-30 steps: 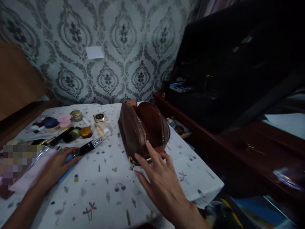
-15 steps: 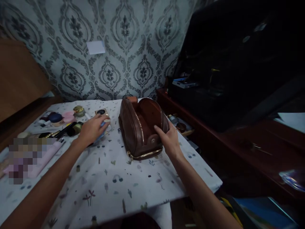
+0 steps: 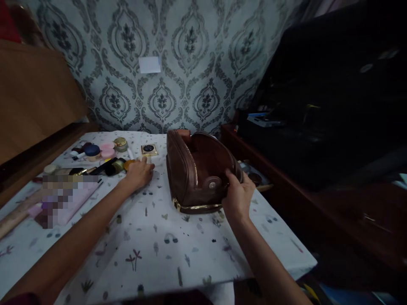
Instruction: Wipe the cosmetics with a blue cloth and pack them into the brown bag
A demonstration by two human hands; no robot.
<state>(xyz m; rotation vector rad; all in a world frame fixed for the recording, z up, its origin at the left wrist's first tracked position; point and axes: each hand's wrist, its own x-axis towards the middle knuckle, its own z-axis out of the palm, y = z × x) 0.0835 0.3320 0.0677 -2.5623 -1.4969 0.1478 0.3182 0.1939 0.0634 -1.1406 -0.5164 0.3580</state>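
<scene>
Far from the table, I watch through the head view. My right hand point(image 3: 240, 192) pinches the side of the brown bag point(image 3: 181, 169), thumb inside, fingers outside. The bag sits on the white cloth point(image 3: 152, 262), its top wide open. My left hand point(image 3: 140, 174) is down beside the orange lid point(image 3: 128, 164), left of the bag; I can't tell if it pinches anything. Just behind is 1 gold square case point(image 3: 149, 149); any mark on it is too small to read. Blocky blur hides part of the pink tube point(image 3: 79, 199).
</scene>
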